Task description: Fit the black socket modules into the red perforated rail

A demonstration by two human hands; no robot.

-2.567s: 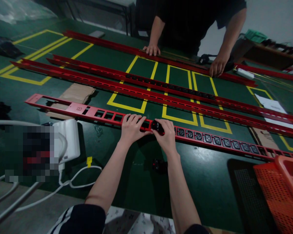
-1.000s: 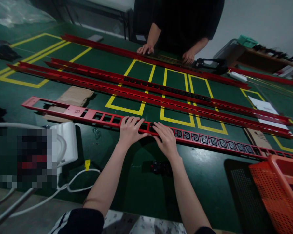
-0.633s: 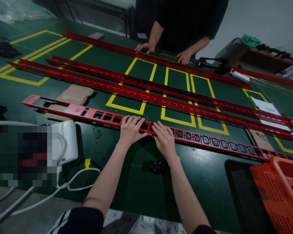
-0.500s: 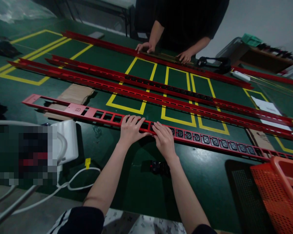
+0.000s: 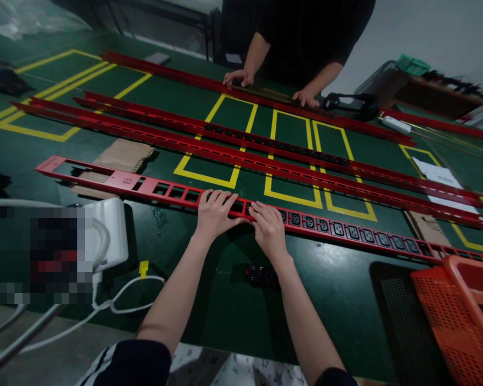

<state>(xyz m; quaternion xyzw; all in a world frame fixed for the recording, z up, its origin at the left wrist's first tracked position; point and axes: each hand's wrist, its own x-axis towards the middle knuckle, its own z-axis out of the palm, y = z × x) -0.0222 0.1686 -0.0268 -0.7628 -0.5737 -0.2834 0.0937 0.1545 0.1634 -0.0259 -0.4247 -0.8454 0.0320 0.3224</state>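
A long red metal strip (image 5: 129,181) with a row of rectangular openings lies slantwise in front of me. Black power sockets (image 5: 323,224) fill several openings to the right of my hands. My left hand (image 5: 214,212) grips the strip over its open slots, fingers across the far edge and thumb along the near side. Just right of it, my right hand (image 5: 269,225) is closed around the strip at the left end of the socket row. Its fingers partly cover the opening there, so any part beneath them is hidden. A small black part (image 5: 260,275) lies on the table beside my right wrist.
More red rails (image 5: 241,153) lie beyond, across yellow-taped rectangles. A co-worker's hands (image 5: 306,98) rest at the far rail. An orange basket (image 5: 446,305) stands right; a white power adapter (image 5: 115,230) and cables are left. Cardboard (image 5: 123,155) sits under the strip.
My hands keep the same hold on the strip, with hardly any movement. The co-worker's hand on the right has shifted slightly and its fingers have curled.
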